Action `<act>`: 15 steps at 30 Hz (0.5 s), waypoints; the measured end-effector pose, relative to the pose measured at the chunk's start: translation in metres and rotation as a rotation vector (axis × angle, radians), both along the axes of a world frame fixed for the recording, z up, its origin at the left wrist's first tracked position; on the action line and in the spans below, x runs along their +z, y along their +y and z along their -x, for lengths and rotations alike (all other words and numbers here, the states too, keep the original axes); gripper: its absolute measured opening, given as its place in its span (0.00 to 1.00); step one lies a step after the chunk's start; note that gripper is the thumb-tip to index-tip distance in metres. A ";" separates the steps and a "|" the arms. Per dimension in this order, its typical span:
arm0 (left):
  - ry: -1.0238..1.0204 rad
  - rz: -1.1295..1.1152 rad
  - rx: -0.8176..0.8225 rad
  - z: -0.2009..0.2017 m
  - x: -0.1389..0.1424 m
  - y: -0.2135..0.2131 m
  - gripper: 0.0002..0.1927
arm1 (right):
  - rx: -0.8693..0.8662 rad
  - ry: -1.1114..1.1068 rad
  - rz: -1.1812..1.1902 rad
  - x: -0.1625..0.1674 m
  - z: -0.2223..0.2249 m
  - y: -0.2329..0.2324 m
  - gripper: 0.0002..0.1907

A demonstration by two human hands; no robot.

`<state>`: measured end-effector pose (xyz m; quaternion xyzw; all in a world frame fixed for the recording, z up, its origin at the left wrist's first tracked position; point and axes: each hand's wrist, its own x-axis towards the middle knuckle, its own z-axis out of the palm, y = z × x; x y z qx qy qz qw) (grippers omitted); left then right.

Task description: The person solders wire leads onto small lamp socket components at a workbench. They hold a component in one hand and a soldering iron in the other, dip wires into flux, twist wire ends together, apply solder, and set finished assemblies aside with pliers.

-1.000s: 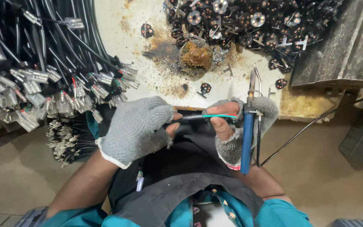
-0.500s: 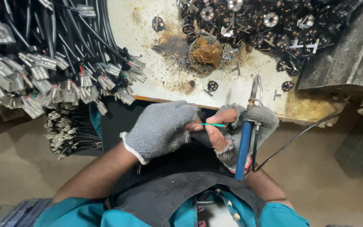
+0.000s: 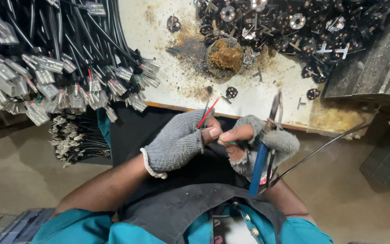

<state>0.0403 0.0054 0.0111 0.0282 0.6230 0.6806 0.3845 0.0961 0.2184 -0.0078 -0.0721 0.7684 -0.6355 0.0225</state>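
Wires (image 3: 207, 113), red and black, now poke up from the gloved left hand (image 3: 177, 143) pinching them, where a green one lay crosswise before, while the right hand (image 3: 253, 147) grips its blue-handled soldering iron (image 3: 261, 158).

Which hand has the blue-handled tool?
The right hand, in a fingerless grey glove, holds the blue-handled tool. The left hand pinches thin wires instead.

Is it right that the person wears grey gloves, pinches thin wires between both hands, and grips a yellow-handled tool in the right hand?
Not quite. In the head view the tool in the right hand has a blue handle, not yellow. The rest stands: grey gloves, and thin wires pinched between it and the left hand.
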 end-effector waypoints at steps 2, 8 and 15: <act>-0.008 0.165 -0.027 0.003 0.002 -0.001 0.14 | -0.058 -0.050 -0.038 -0.001 0.001 -0.003 0.09; 0.255 0.267 0.102 0.005 0.011 0.001 0.10 | -0.143 -0.215 -0.029 0.009 0.005 -0.005 0.14; 0.376 0.274 0.117 0.000 0.009 0.005 0.08 | -0.153 -0.205 -0.086 0.011 0.002 0.002 0.09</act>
